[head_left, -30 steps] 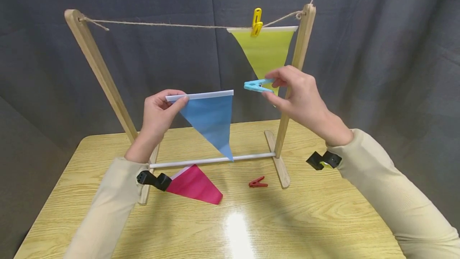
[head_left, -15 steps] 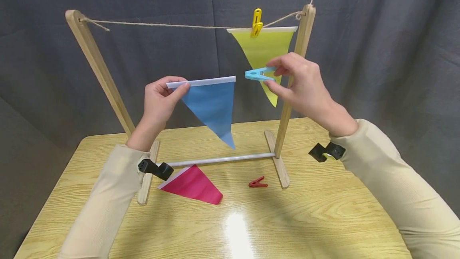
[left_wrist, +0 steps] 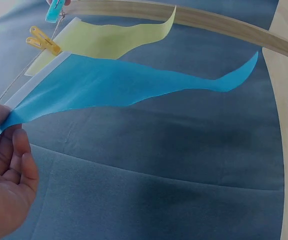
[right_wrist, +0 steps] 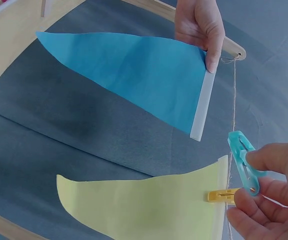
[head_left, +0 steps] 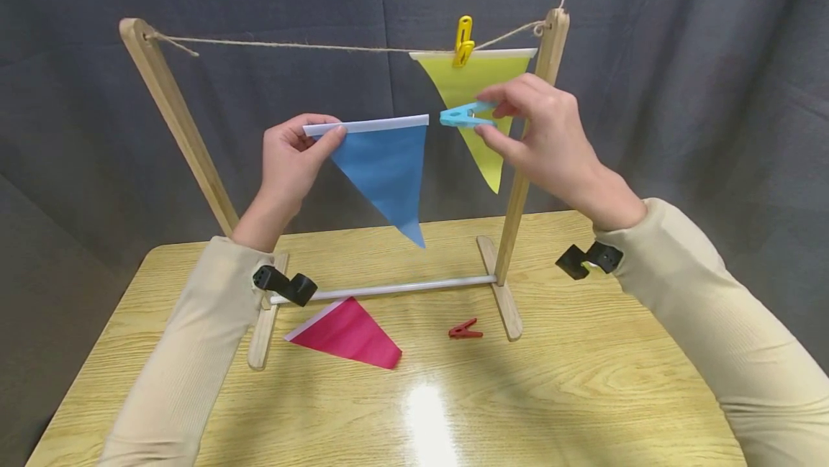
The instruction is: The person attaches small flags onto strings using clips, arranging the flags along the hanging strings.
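1. At far left, a wooden post (head_left: 175, 114) holds one end of a string (head_left: 291, 45); the person's left forearm hides its lower part.
2. The left hand (head_left: 291, 150) pinches one end of a blue pennant's (head_left: 388, 165) white band, thumb in front; from the head view, the fingertips behind are hidden. The pennant hangs in the air below the string.
3. Beneath, a pink pennant (head_left: 350, 334) lies on the counter (head_left: 557, 409); its blunt right end may be folded under, hard to say.
4. Further right, a red clothespin (head_left: 465, 330) lies there too.
5. Above, a yellow clothespin (head_left: 463, 42) fastens a yellow pennant (head_left: 463, 82), partly covered by the right hand (head_left: 540, 125).
6. That hand grips a light-blue clothespin (head_left: 461, 116), apart from the blue pennant, and hides part of the right post (head_left: 518, 208).
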Demonstrator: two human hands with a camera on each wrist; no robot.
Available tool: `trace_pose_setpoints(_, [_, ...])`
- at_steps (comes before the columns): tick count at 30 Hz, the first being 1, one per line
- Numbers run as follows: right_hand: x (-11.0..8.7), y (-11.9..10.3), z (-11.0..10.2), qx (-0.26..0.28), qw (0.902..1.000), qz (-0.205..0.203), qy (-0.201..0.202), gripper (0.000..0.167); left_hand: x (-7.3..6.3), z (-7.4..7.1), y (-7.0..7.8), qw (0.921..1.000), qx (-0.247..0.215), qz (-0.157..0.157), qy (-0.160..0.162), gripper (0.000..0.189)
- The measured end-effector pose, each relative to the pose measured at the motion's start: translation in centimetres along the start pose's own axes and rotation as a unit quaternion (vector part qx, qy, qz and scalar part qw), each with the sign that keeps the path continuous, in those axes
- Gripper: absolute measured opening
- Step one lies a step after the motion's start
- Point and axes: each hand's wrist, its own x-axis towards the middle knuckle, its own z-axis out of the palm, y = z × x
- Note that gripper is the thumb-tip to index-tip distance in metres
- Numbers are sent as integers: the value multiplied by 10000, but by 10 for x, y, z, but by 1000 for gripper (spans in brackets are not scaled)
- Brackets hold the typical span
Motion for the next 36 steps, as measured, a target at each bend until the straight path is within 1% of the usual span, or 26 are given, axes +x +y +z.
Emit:
trace_pose_setpoints(5, [6,0,-3,19,10000,-20,-12,23,7,3,4,10000,35,-68,17,23])
trace_pose_setpoints(11, [13,0,-7,5,10000,67,15,22,17,8,10,9997,-107,-198,114,23])
trace_pose_setpoints(19, [23,-3,-11,-151,9998,144,22,22,29,9,18,9970,-598,-297,401,10])
trace_pose_setpoints(21, [25,-3,-10,-106,9998,148,53,23,33,9,20,9958,-731,-317,446,8])
trace_pose_setpoints(24, [29,-3,-9,-16,9999,107,55,23,37,9,22,9954,-778,-311,464,8])
trace_pose_setpoints(27, [34,-4,-7,5,10000,-7,47,22,42,10,25,9946,-871,-271,498,8])
trace_pose_setpoints(31, [42,-7,-6,-125,9998,-168,38,22,46,8,28,9932,-1009,-265,515,8])
trace_pose_setpoints(36, [57,-14,-5,-294,9994,-84,-172,24,50,7,30,9927,-1013,-316,564,11])
